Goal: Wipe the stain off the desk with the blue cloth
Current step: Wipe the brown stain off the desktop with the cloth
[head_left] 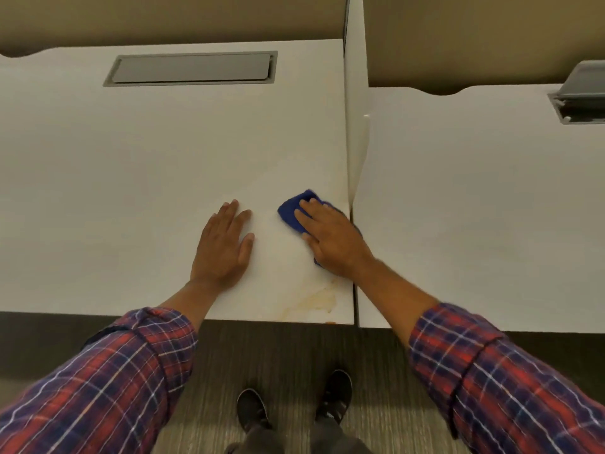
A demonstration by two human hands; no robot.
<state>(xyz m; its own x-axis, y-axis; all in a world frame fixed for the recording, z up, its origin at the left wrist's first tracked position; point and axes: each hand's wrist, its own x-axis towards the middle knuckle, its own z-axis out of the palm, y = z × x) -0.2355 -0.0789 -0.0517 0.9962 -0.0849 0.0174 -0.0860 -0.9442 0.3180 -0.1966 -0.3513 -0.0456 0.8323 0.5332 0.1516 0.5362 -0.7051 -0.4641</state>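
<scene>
Head view, read left to right. My left hand (226, 247) lies flat and open on the white desk (131, 152), palm down, fingers spread, holding nothing. Beyond that hand, toward the far edge of the desk, I see a grey cable hatch (191, 68) set flush in the surface, its lid shut. Just to the right of the left hand, with bare desk between, my right hand (334, 240) presses flat on the blue cloth (296, 211), fingers extended over it rather than curled round it; the cloth shows past the fingertips and along both sides of the hand. On the near side of this hand, by the front right corner of the desk, lies the yellowish stain (314, 301), apart from the cloth. Right of the hand stands a white divider panel (355, 93), then a second desk (474, 191).
</scene>
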